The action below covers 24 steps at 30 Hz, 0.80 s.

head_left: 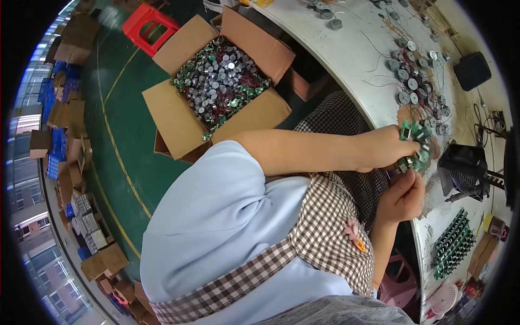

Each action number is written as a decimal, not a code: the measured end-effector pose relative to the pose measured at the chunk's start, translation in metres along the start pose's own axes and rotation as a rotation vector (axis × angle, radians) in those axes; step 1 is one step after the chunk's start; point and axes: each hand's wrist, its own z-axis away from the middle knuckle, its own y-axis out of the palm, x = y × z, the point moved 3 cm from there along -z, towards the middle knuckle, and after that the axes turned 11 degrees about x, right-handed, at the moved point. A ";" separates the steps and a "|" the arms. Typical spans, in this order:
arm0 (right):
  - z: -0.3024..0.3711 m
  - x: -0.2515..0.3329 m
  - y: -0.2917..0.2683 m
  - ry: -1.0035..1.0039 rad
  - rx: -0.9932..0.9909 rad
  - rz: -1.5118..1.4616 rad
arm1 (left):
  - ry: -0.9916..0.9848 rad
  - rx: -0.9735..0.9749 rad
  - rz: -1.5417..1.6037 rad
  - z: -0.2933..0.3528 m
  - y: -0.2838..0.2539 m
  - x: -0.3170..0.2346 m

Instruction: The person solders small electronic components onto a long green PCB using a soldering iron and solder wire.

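My left hand [383, 148] is closed round a bunch of small green circuit boards [416, 142] at the edge of the white worktable [336, 54]. Below it, my right hand [402, 197] pinches with thumb and forefinger against the lower side of the bunch; what lies between those fingertips is too small to make out. Close beyond the boards, a cluster of round silver motor-like discs [413, 84] with thin dark red wires lies on the table.
An open cardboard box [173, 122] on the green floor holds many discs and boards. On the table stand a black fan unit [463, 170], a black box [472, 71] and a row of green boards [454, 244]. Red [149, 30] and pink stools [400, 281] stand nearby.
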 end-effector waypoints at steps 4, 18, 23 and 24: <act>0.001 0.006 0.007 -0.048 0.141 -0.083 | -0.024 -0.140 -0.070 0.034 -0.034 0.001; 0.034 -0.012 0.001 -0.267 0.312 -0.087 | -0.739 -0.411 -1.926 0.237 -0.286 -0.008; 0.036 -0.049 -0.048 -0.216 0.007 0.028 | -0.397 -0.400 -1.197 0.167 -0.221 -0.031; 0.042 -0.063 -0.073 -0.125 -0.056 0.120 | -0.338 -0.250 -1.094 0.128 -0.167 -0.038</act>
